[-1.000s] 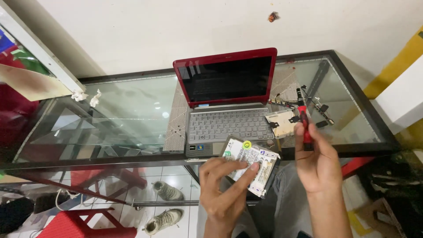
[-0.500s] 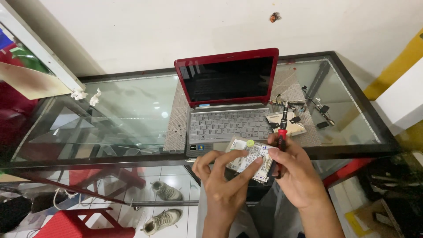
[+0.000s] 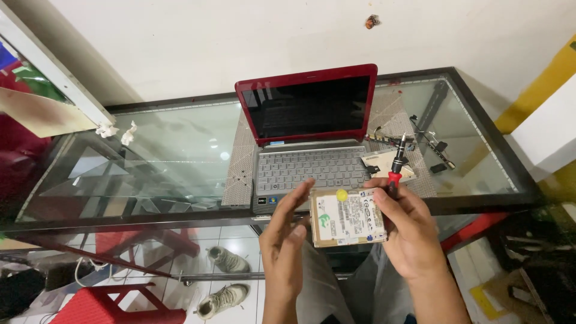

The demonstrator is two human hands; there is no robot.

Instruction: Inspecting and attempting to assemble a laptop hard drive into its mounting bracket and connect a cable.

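In the head view a laptop hard drive (image 3: 348,217), likely dense, rigid and shock-sensitive, best gripped by its side edges, is pinched before the red laptop (image 3: 309,135) by the right hand (image 3: 408,231), which also holds a red-handled screwdriver (image 3: 396,168), while the left hand (image 3: 288,240) spreads its fingers against the drive's left edge.

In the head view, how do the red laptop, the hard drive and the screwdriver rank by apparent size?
1. Red laptop
2. Hard drive, though nearer the camera, so it looks bigger
3. Screwdriver, thin, partly hidden by the right hand
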